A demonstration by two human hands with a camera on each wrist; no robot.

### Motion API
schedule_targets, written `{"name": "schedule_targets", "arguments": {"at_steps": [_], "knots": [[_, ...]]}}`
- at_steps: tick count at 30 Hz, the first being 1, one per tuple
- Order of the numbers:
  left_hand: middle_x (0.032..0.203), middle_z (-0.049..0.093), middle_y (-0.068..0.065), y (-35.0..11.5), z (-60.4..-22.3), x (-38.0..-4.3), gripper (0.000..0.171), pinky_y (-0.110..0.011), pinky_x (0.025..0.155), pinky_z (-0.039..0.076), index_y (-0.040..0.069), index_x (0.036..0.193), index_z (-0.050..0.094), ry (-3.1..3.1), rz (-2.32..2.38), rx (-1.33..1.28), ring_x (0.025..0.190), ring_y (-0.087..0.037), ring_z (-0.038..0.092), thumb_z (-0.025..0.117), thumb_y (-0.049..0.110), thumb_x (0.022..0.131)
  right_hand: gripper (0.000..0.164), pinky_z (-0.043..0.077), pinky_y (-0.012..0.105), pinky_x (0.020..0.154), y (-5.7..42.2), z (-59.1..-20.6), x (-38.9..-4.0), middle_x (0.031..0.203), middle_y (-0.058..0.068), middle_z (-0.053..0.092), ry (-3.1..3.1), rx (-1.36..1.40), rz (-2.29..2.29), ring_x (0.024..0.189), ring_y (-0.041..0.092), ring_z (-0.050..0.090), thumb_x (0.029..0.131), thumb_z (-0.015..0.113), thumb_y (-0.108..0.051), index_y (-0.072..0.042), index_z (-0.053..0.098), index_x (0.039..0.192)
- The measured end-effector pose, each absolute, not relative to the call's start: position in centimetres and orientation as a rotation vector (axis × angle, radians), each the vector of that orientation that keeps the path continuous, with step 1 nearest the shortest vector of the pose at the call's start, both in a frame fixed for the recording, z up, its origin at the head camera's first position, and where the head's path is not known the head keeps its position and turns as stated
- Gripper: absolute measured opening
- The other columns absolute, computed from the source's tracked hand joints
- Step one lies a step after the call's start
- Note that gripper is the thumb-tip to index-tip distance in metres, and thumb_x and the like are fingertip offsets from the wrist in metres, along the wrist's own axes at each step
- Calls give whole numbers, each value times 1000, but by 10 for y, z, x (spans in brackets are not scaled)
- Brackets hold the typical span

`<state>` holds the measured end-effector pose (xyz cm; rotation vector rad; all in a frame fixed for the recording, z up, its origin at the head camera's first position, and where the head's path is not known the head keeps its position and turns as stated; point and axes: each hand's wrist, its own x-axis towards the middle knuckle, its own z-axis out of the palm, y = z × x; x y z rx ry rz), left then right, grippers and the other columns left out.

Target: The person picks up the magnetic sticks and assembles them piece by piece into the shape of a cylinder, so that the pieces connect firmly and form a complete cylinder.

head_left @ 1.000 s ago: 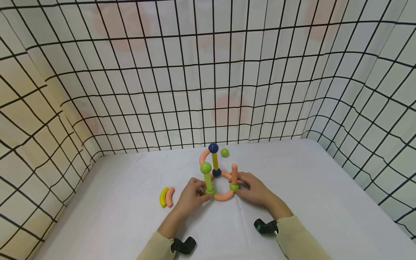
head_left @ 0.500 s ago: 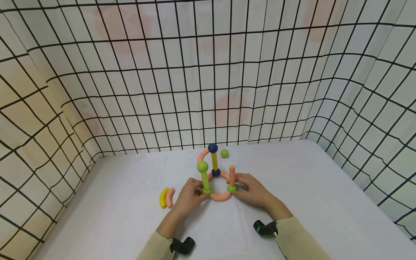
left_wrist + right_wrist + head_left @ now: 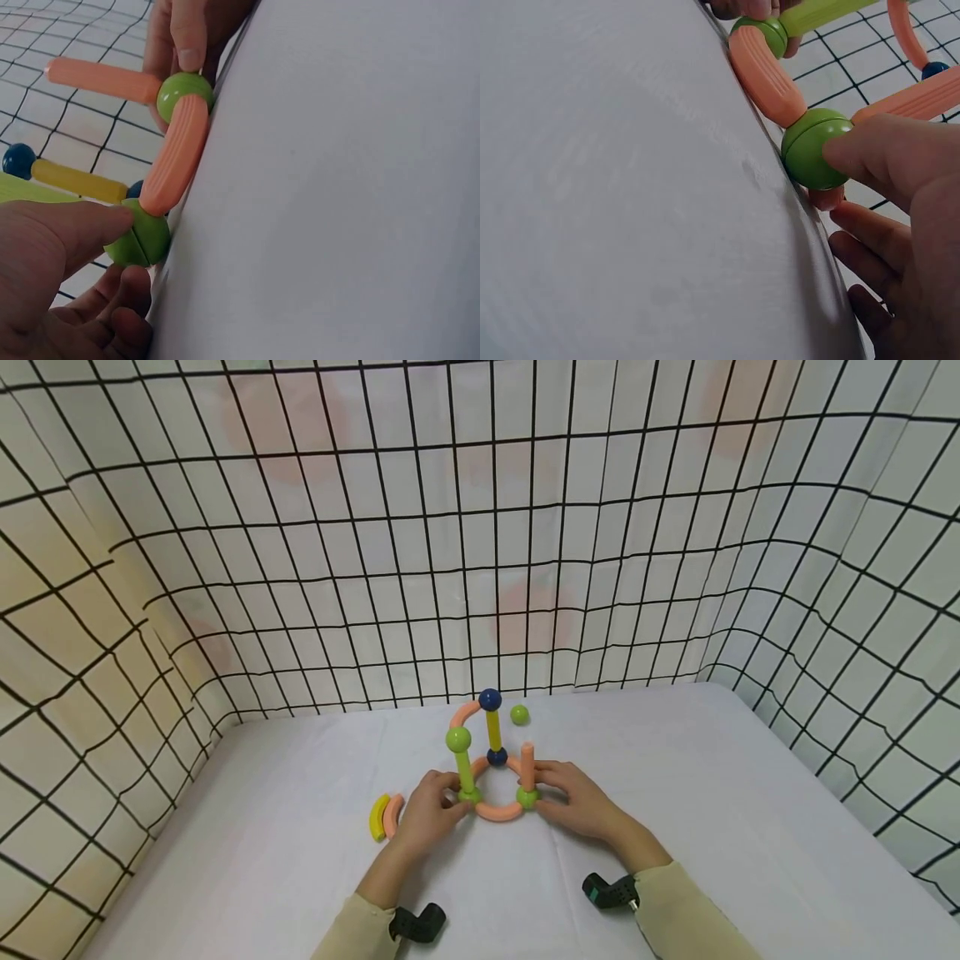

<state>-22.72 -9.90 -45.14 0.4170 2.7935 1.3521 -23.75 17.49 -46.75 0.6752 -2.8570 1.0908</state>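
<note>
A frame of ball-and-stick toy pieces stands on the white cloth, with salmon curved sticks forming a ring at its base. My left hand pinches the lower green ball under an upright lime stick, which carries another green ball on top. Across the ring, my right hand holds a second base ball, green too, from which a salmon straight stick rises. At the back, a yellow stick stands between two dark blue balls. A salmon curved stick reaches from the top blue ball toward the lime stick's ball.
One loose green ball lies behind the frame. To the left, a yellow curved stick and a salmon curved stick lie side by side, partly beside my left hand. Black-lined netting encloses the cloth-covered table at the back and sides.
The toy frame has slid a little to the left with both hands on it, its front side shifting more than the back. The loose pieces stay in place.
</note>
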Motion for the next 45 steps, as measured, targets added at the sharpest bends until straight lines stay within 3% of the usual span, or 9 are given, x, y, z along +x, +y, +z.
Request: {"name": "schedule_targets", "arguments": {"at_steps": [14, 28, 37, 45], "knots": [[114, 60, -10, -103, -451, -233, 28, -28, 68, 56, 8, 116, 64, 2728, 1491, 273, 92, -20, 64, 72, 12, 90, 41, 36, 60, 112, 166, -469, -237, 150, 7, 49, -2746, 768, 1048, 141, 37, 43, 89, 74, -24, -19, 65, 129], [119, 60, -14, -101, -448, -245, 29, -26, 60, 55, 4, 121, 62, 2721, 1573, 146, 82, -16, 63, 68, 8, 92, 25, 38, 59, 112, 154, -470, -234, 149, 8, 49, -2738, 722, 1062, 141, 37, 45, 87, 77, -22, -25, 69, 111], [122, 60, -13, -99, -451, -249, 28, -26, 60, 56, 5, 120, 64, 2709, 1646, 71, 97, -22, 66, 67, 7, 93, 32, 40, 59, 110, 153, -469, -233, 148, 9, 49, -2730, 720, 1058, 139, 36, 46, 88, 76, -19, -21, 69, 119], [123, 60, -11, -98, -454, -247, 30, -26, 63, 57, 6, 124, 62, 2725, 1633, 30, 100, -22, 64, 66, 9, 95, 32, 41, 59, 109, 154, -469, -233, 146, 8, 50, -2724, 725, 1091, 136, 35, 49, 88, 75, -18, -23, 69, 119]]}}
